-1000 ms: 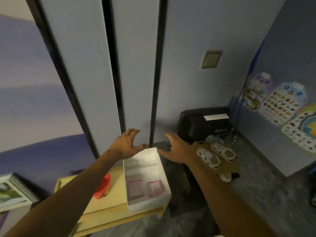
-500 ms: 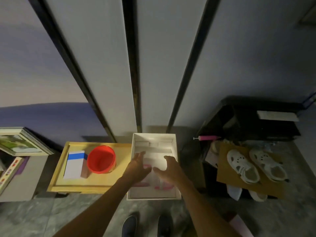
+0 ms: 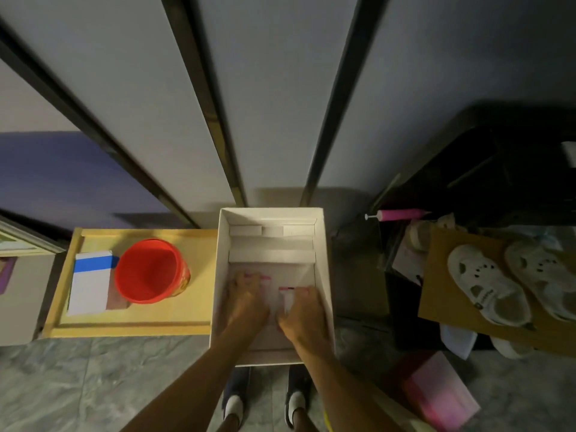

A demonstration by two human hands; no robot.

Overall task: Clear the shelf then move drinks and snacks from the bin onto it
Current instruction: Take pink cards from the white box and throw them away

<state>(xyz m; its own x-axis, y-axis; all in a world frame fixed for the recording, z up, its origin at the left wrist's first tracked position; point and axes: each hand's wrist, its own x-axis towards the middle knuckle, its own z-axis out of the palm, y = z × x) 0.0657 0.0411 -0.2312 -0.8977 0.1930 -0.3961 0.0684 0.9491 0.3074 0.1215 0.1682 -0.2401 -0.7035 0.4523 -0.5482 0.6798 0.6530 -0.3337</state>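
Shelf [image 3: 140, 319] by panelled wall [image 3: 274, 104]

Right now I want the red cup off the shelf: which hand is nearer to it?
Left. The left hand is in the white bin, right of the red cup; the right hand lies farther right.

bare forearms [image 3: 193, 394], dark shoes [image 3: 237, 381], white socks [image 3: 233, 406]
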